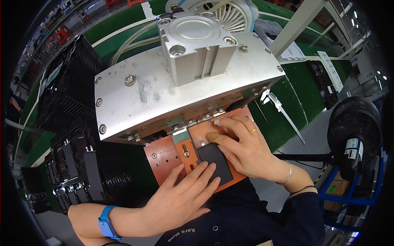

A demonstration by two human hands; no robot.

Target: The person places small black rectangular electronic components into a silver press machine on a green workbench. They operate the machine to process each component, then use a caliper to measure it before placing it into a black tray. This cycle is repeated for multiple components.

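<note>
Green matting (303,86) covers the bench, and most of my view is eaten up by a chunky grey metal press (164,90) with a square pneumatic cylinder (197,41) bolted on top. Under its front edge sits an orange-brown fixture plate (164,158), and lying flat on that is the part I'm handling: a dark grey, matte, roughly square flat piece (213,160), no markings I can make out. My left hand (180,197) is open, fingers spread flat and resting on the near edge of it. My right hand (242,145) is loosely curled, fingertips pressing the part's far edge right by the press mouth; it might be pinching something small there, hard to tell. Black ribbed parts (78,164) are stacked off to my left, and a black fan (355,119) stands to the right.
</note>
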